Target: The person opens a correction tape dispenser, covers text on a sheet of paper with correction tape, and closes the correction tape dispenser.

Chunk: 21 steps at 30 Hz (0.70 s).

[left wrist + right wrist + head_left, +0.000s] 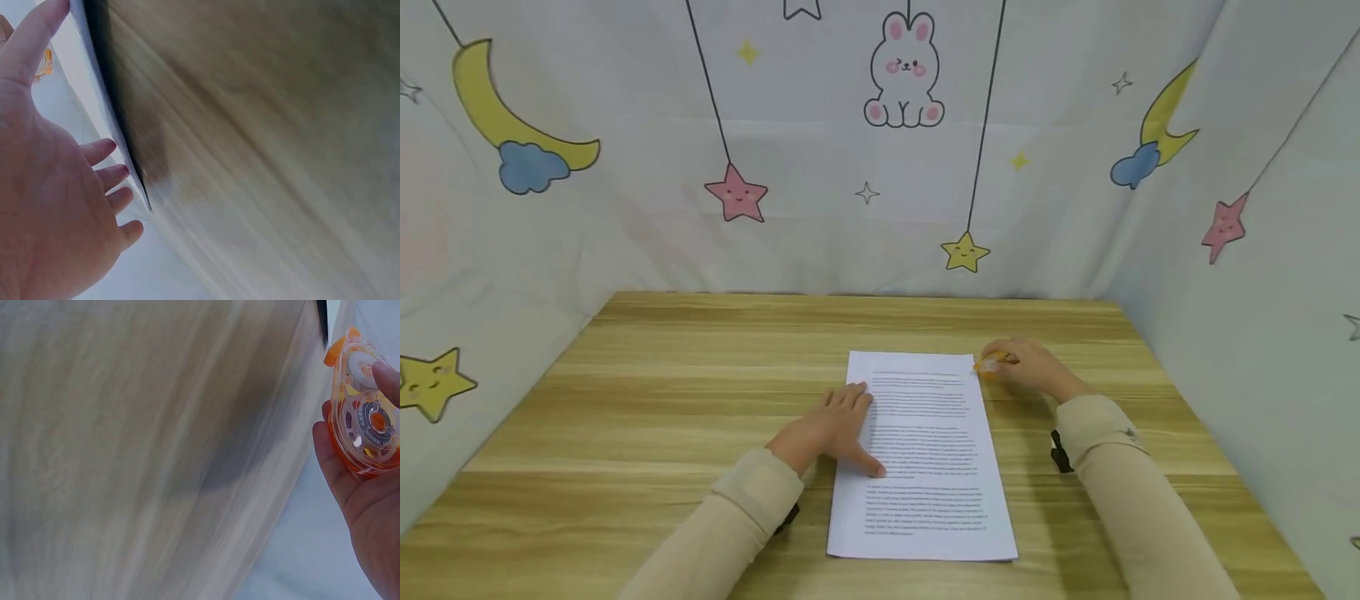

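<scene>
A printed sheet of white paper (925, 533) lies upright before me on the wooden table, covered in lines of text. My left hand (842, 425) rests on its left edge with fingers spread and thumb out over the text; the left wrist view shows the same hand (56, 181) with straight fingers along the paper's edge (103, 100). At the sheet's top right corner, my right hand (1026, 365) grips an orange, clear-bodied correction tape dispenser (988, 364). In the right wrist view, thumb and fingers pinch the dispenser (356, 419), its reels visible through the casing and its tip toward the paper.
The wood-grain table (700, 400) extends to both sides of the sheet. Behind and beside it hang white curtains (820, 150) printed with stars, moons and a rabbit. Dark wrist straps (1061, 454) show at the cuffs of the beige sleeves (1135, 483).
</scene>
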Each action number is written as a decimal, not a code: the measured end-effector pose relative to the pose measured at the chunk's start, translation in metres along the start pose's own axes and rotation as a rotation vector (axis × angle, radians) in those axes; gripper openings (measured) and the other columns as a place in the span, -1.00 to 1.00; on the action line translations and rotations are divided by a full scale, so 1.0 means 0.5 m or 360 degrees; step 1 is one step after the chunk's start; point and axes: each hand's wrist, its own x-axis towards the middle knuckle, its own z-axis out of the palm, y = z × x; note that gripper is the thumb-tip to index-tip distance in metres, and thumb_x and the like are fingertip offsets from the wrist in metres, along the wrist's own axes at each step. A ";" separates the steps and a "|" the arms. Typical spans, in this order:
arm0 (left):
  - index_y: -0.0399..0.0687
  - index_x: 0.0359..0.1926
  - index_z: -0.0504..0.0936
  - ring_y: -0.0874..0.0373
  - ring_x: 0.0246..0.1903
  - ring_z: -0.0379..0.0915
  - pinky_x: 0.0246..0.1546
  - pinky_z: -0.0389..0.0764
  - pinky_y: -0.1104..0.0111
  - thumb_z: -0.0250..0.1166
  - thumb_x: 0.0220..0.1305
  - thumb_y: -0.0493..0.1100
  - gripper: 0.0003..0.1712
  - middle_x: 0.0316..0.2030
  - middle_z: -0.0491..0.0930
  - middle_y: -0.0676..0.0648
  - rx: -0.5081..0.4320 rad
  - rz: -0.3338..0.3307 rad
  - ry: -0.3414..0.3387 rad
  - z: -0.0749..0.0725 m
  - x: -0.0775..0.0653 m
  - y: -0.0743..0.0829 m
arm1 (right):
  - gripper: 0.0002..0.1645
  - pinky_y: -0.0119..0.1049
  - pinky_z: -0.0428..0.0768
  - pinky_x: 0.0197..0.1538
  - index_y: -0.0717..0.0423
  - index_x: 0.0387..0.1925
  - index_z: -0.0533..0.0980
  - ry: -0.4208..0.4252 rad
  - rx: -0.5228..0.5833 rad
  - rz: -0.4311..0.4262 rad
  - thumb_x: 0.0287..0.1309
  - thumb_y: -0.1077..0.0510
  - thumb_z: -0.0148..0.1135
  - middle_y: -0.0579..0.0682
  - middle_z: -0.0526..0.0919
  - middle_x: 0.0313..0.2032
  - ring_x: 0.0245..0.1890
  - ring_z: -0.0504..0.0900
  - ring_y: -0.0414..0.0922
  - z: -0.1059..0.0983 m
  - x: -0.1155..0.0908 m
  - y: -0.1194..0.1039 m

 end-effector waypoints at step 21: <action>-0.17 0.25 0.31 -0.11 0.30 0.07 0.29 0.18 0.04 0.25 0.15 0.14 -0.25 0.22 0.29 -0.19 -0.0048 0.0388 0.0601 -0.028 -0.010 0.022 | -0.46 -0.13 0.52 -0.09 0.13 0.28 0.27 0.0066 0.0809 0.0257 0.27 0.16 0.03 0.23 0.39 0.12 -0.15 0.51 -0.06 0.014 -0.024 -0.088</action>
